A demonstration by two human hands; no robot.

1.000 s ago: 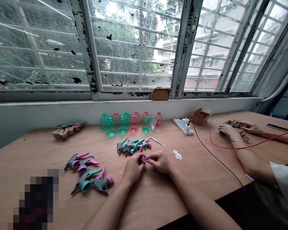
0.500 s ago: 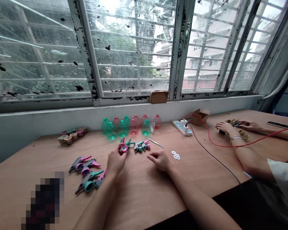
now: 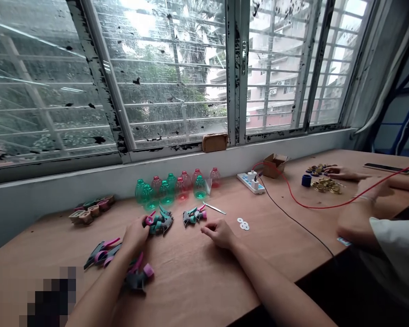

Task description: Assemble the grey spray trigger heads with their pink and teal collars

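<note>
Pink rings the collar of a grey trigger head pinched in the person's left hand, which is closed around it above the bench. Just beside it, on the person's right, lies a cluster of teal and grey trigger heads; whether the held one touches them cannot be told. A smaller group of trigger heads lies between this cluster and the right hand. That hand rests on the bench with its fingers loosely curled; whether thumb and fingertips meet, or hold anything small, cannot be told.

Near the left forearm, and partly hidden by it, lie more trigger heads, among them a grey one with a pink cap. White discs lie near the right hand, and a slim metallic tool lies beyond it. Green bottles and red bottles stand upright together near the wall, with a white power strip to their right. Farther right, a co-worker's hand is beside gold-coloured pieces.
</note>
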